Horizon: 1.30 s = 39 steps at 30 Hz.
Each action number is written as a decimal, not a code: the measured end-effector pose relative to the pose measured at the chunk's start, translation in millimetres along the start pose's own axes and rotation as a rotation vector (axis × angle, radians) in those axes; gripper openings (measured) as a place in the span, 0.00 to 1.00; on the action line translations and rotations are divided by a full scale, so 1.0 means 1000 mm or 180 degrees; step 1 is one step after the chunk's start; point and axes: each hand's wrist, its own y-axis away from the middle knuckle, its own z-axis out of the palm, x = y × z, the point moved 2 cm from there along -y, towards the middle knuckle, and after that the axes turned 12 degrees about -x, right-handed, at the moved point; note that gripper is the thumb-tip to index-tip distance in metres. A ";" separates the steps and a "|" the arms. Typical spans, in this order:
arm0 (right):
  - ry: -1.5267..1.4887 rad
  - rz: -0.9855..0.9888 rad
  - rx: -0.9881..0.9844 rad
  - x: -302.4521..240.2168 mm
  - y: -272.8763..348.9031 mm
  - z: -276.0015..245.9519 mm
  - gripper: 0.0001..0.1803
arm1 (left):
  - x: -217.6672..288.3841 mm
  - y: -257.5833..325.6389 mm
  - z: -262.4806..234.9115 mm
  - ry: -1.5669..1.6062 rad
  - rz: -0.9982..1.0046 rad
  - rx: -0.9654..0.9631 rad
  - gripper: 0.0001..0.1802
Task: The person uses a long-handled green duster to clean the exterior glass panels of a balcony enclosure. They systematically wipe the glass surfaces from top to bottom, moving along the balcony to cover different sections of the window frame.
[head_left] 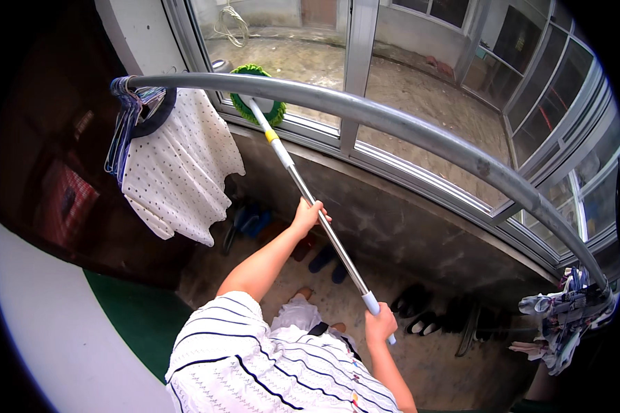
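A long mop (331, 233) with a silver pole slants from the lower right up to the window. My left hand (308, 216) is wrapped round the middle of its metal pole. Lower down, my right hand (381, 323) grips the pale plastic handle near its end. The mop's round green fringed head (274, 112) is up against the lower part of the left window pane (303, 41), partly hidden behind a metal rail. A yellow collar (271, 135) sits on the white section below the head.
A thick grey metal rail (393, 120) curves across in front of the windows. Hangers (120, 131) and a dotted white garment (182, 162) hang at its left end, small laundry (561, 320) at its right. Shoes (424, 322) line the floor along the wall (420, 220).
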 end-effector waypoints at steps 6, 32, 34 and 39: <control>-0.0525 -0.0536 -0.0085 -0.102 -0.042 0.017 0.11 | 0.101 -0.024 -0.075 -0.0287 0.0264 0.0214 0.12; -0.2669 -0.1062 -0.0256 -0.314 -0.173 0.016 0.12 | 0.445 -0.081 0.025 -0.1043 0.2969 -0.0851 0.14; -0.2660 -0.0929 -0.0235 -0.284 -0.175 0.039 0.12 | 0.410 -0.084 0.036 -0.1244 0.2892 -0.0911 0.14; -0.2461 -0.0733 -0.0102 -0.180 -0.147 0.093 0.11 | 0.270 -0.098 0.037 -0.2312 0.2626 -0.0583 0.19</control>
